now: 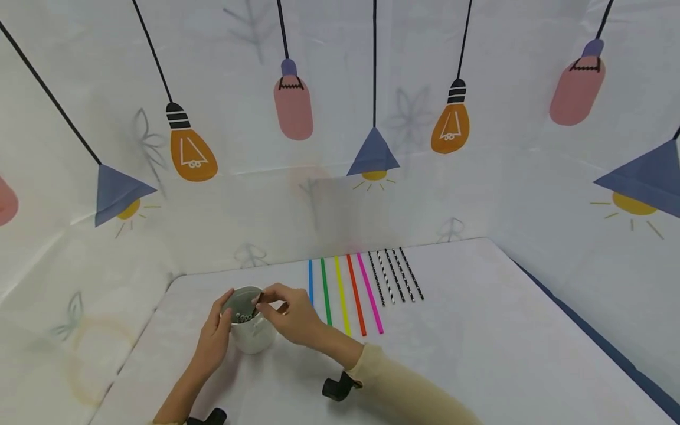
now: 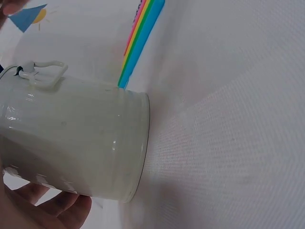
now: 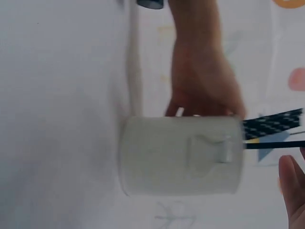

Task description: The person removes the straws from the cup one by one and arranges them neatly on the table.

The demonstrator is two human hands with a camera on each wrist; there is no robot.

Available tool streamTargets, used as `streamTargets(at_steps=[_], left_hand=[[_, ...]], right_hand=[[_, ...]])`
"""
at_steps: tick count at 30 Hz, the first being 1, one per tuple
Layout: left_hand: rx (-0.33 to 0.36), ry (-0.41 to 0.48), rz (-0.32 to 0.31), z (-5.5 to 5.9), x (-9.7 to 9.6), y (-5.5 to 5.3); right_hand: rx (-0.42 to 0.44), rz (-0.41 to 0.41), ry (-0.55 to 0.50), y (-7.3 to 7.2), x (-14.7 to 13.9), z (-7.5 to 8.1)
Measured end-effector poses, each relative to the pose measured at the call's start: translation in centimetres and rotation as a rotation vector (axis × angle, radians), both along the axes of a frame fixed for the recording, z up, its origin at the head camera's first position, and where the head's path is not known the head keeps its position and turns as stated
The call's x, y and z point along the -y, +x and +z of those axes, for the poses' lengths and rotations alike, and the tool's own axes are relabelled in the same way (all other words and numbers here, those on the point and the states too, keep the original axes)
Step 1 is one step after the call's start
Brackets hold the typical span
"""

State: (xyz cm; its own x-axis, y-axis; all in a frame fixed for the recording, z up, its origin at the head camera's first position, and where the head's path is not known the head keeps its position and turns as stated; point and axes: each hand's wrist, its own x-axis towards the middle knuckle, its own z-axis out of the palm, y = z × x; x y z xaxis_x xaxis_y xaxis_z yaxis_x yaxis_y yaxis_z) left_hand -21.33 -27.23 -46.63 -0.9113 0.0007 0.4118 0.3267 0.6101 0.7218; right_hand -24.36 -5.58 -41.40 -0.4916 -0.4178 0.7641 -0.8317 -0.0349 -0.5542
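A white canister (image 1: 252, 337) with a wire clasp on its side stands upright on the white table. My left hand (image 1: 212, 342) grips it from the left, fingers round its wall in the left wrist view. At its mouth, my right hand (image 1: 297, 316) pinches a thin dark straw (image 3: 269, 145) whose lower end reaches into the canister. A bundle of black-and-white patterned straws (image 3: 272, 125) sticks out beside it in the right wrist view. Right of the canister, blue (image 1: 311, 280), green (image 1: 325, 289), yellow (image 1: 342, 292), red (image 1: 356, 295) and pink straws (image 1: 370, 292) lie in a row.
Several black-and-white patterned straws (image 1: 395, 274) continue the row on the right. White sheets (image 1: 329, 206) printed with lamps and bulbs hang behind and beside the table (image 1: 478, 342). Black devices (image 1: 337, 388) are strapped at both wrists.
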Motion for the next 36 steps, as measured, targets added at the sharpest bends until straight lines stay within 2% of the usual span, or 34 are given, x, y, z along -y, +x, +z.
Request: streamTargets(at_steps=[8,15,18,21,25,31,34,36], left_hand=[[-0.013,0.010,0.031,-0.3,-0.2,-0.1],[-0.008,-0.002,0.048,-0.3,-0.1,-0.1],[-0.001,-0.002,0.061,-0.2,-0.1,-0.2],[0.011,-0.001,0.061,-0.1,-0.1,-0.3],[0.019,0.001,0.051,-0.1,-0.1,-0.3],[-0.003,0.004,0.038,-0.1,-0.1,-0.3],[-0.005,0.008,0.034,-0.1,-0.1,-0.3],[0.000,0.011,0.036,-0.2,-0.1,-0.3]], right_hand=[[0.014,0.125,-0.101,3.9,-4.6,5.7],[-0.003,0.129,-0.120,4.6,-8.6,6.9],[-0.002,0.113,-0.102,4.4,-10.3,6.9],[0.036,0.062,-0.089,4.1,-12.1,6.4],[0.122,-0.026,-0.082,3.4,-14.5,5.3],[0.167,-0.140,-0.031,2.4,-17.7,3.6],[0.250,-0.200,0.023,2.3,-18.9,2.9],[0.329,-0.235,0.054,1.8,-19.7,1.7]])
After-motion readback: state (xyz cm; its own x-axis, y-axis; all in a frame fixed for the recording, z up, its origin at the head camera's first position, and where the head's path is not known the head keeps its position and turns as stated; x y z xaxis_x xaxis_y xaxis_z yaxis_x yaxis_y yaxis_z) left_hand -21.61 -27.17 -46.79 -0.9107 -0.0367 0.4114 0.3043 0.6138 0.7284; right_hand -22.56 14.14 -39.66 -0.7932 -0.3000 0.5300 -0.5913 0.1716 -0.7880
